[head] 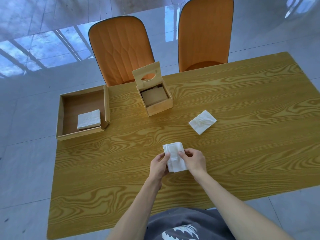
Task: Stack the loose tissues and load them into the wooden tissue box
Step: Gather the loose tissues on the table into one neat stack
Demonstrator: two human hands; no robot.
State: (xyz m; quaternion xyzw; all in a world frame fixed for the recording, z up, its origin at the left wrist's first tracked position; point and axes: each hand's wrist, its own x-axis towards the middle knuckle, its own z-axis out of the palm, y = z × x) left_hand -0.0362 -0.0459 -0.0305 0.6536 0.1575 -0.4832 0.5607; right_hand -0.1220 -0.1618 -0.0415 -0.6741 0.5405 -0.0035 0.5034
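Note:
A small stack of white tissues (174, 154) lies on the wooden table (242, 153) in front of me. My left hand (160, 164) grips its left edge and my right hand (194, 161) grips its right edge. One loose folded tissue (202, 121) lies to the right, further back. The wooden tissue box (158, 103) stands at the back middle, its lid with an oval hole (148, 74) tipped up, and a brown panel shows inside. Another folded tissue stack (88, 119) rests in a wooden tray.
The shallow wooden tray (69, 134) sits at the table's back left corner, overhanging the edge. Two orange chairs (119, 49) (205, 32) stand behind the table. A glossy tiled floor surrounds it.

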